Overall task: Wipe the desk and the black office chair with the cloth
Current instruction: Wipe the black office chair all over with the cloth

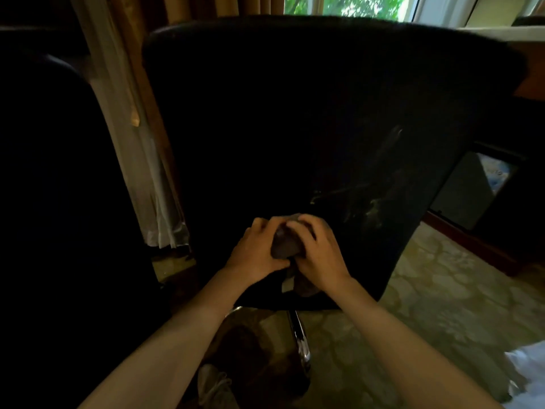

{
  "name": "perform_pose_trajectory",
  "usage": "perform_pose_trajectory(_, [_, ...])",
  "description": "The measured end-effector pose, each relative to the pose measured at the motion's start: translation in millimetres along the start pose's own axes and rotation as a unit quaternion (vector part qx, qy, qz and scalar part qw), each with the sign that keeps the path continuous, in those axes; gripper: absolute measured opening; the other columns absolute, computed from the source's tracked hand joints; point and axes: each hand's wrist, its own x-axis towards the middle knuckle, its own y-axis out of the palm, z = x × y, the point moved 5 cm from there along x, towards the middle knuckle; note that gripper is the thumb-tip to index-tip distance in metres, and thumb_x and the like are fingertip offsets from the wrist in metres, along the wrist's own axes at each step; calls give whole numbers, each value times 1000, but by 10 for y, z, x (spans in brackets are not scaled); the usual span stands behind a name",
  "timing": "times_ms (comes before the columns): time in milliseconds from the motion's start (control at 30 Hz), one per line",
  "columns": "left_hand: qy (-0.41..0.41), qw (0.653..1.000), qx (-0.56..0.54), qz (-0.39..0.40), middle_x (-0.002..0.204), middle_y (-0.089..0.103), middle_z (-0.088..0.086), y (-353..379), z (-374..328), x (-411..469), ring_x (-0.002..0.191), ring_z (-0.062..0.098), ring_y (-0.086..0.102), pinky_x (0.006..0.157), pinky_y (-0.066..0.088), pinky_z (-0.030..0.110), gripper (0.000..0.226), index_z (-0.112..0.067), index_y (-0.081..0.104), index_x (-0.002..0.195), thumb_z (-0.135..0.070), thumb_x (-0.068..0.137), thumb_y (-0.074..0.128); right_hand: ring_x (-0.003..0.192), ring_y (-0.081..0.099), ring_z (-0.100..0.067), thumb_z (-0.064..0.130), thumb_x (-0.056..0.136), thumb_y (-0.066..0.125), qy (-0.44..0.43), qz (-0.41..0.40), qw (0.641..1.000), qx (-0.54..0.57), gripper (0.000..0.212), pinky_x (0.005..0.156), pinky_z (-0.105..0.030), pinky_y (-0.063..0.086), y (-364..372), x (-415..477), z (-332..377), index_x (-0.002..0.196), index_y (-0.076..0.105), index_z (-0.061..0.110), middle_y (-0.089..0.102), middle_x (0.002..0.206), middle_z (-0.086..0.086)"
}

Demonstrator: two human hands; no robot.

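Both hands are close together low on the back of the black office chair point(295, 113). My left hand point(259, 249) and right hand point(321, 255) each curl round the dark cloth point(284, 246), which is bunched between them against the upholstery. Pale smears point(371, 208) show on the chair back just to the right of my hands, so I judge that patch is left to wipe. The upper back is too dark to judge. The tabletop does not show plainly from here, so I cannot tell whether it is done. I would call the chair partway.
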Motion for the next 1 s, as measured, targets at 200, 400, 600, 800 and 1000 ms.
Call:
perform_pose_trajectory(200, [130, 958, -17, -256, 124, 44, 18, -959, -586, -79, 112, 38, 49, 92, 47, 47, 59, -12, 54, 125, -14, 70, 78, 111, 42, -24, 27, 73, 59, 3, -205, 978, -49, 46, 91, -35, 34, -872, 557, 180, 115, 43, 18, 37, 124, -7])
perform_pose_trajectory(400, [167, 916, 64, -360, 132, 43, 22, -1498, -996, 113, 118, 42, 43, 93, 45, 45, 49, -9, 59, 115, -14, 69, 76, 116, 39, -27, 16, 84, 58, 8, -265, 956, -128, 45, 84, -47, 50, -1163, 1056, 71, 124, 39, 22, 33, 127, -8])
perform_pose_trajectory(600, [137, 947, 132, -259, 141, 37, 8, -972, -688, 253, 132, 26, 34, 105, 35, 31, 53, -14, 48, 130, -17, 81, 68, 110, 40, -28, 21, 81, 47, -51, -194, 966, -166, 39, 75, -44, 52, -719, 741, -101, 119, 45, 21, 39, 123, -6])
perform_pose_trajectory(800, [177, 939, 165, -245, 111, 62, 11, -535, -402, 338, 105, 34, 59, 88, 53, 42, 58, -14, 62, 104, -19, 53, 89, 109, 43, -28, 15, 80, 49, -44, -179, 970, -156, 37, 76, -43, 51, -411, 396, -210, 117, 47, 20, 42, 122, -6])
perform_pose_trajectory(1000, [164, 941, 176, -239, 110, 62, 8, -148, -235, 339, 106, 27, 48, 86, 53, 40, 62, -17, 63, 104, -27, 49, 90, 108, 43, -30, 19, 78, 48, -45, -146, 975, -163, 37, 76, -44, 51, -173, 126, -285, 115, 48, 18, 43, 121, -7])
